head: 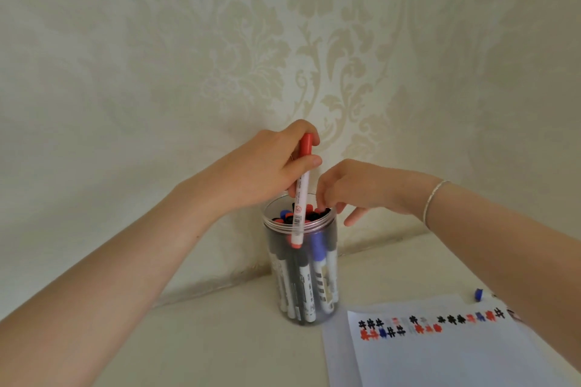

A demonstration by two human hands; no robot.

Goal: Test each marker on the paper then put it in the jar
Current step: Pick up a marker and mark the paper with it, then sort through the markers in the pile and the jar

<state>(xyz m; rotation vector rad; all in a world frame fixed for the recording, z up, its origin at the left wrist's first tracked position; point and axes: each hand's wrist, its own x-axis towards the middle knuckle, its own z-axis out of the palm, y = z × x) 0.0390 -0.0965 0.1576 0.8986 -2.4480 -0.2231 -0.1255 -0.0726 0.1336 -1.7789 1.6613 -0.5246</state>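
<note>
1. Red marker [301, 195]: pinched in the left hand [267, 173] between thumb and curled fingers, at the junction of cap and barrel. Held directly above the jar [303, 264].
2. Long axis: near vertical, tilted slightly, red cap up, red-tipped tail end down. Appears to lie in front of the near wall of the jar, with the lower end level with or just below the rim; whether that end is inside the mouth cannot be told from this view.
3. Governing relation: open mouth of the jar directly below the left hand; free gap among the packed markers [306, 283] needed for a straight downward drop.
4. Right hand [361, 188]: at the jar mouth from the right, fingers curled downward, fingertips among the caps of the stored markers, probably parting them. Holding nothing that shows. Silver bracelet [435, 198] on the wrist.
5. Nearer hand for insertion: left, already carrying the marker.
6. Marker appearance: white barrel with small print and a round symbol, red cap, red end plug.
7. Jar: clear plastic, upright on the counter [220, 339], nearly full of black, blue and red markers standing cap up.
8. Paper [440, 355]: flat on the counter, right of the jar, two rows of black, red and blue test marks.
</note>
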